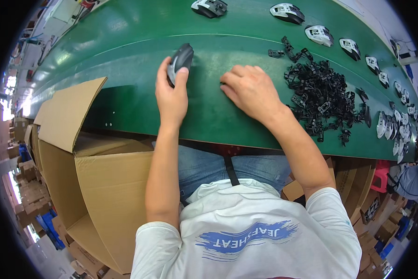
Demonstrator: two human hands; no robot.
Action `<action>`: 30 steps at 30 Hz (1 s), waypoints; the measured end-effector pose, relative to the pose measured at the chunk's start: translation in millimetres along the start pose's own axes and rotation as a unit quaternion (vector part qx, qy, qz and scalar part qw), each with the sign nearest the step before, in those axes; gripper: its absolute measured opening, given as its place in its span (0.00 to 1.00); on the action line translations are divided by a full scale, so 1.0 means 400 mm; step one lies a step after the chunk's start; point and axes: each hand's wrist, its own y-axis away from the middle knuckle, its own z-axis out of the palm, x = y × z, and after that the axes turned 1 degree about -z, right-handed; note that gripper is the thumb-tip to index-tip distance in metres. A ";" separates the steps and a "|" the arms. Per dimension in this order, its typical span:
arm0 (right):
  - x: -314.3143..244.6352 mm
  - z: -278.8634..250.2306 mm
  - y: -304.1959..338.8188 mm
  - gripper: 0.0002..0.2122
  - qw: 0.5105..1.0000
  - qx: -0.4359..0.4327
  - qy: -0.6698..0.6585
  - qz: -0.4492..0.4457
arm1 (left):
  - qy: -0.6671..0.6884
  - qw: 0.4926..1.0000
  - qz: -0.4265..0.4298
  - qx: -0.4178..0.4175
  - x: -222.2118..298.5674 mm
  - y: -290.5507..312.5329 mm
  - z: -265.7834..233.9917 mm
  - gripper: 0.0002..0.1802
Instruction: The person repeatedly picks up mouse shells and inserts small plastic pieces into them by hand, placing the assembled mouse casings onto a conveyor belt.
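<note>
My left hand is closed round the side of a dark computer mouse, held tilted over the green table, with the thumb on its near side. To its right, my right hand is over the table with its fingers curled and the tips drawn together. A tiny dark spot shows at those fingertips, too small to name. Just right of that hand lies a heap of small black plastic parts, several of them loose at its edges.
White-and-black mouse shells form a curved row along the table's far side. More white shells cluster at the right. An open cardboard box stands left of my legs. A person and a red stool are at the far right.
</note>
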 end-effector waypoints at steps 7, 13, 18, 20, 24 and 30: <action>-0.079 -0.146 0.056 0.08 0.919 -0.059 -0.324 0.217 | 0.726 0.586 -0.284 -0.223 0.096 0.151 -0.114 0.32; -0.161 -0.189 0.104 0.09 0.904 0.090 -0.394 0.139 | 0.779 0.478 -0.287 -0.287 0.186 0.223 -0.088 0.33; -0.168 -0.211 0.109 0.06 0.917 0.097 -0.336 0.192 | 0.672 0.626 -0.266 -0.295 0.236 0.232 -0.078 0.38; -0.152 -0.191 0.113 0.05 0.934 0.131 -0.290 0.161 | 0.630 0.675 -0.241 -0.299 0.234 0.244 -0.070 0.38; -0.139 -0.159 0.126 0.05 0.965 0.208 -0.143 0.071 | 0.634 0.660 -0.278 -0.291 0.249 0.261 -0.069 0.38; -0.141 -0.192 0.128 0.06 0.987 0.137 -0.068 0.054 | 0.615 0.662 -0.281 -0.324 0.257 0.258 -0.086 0.39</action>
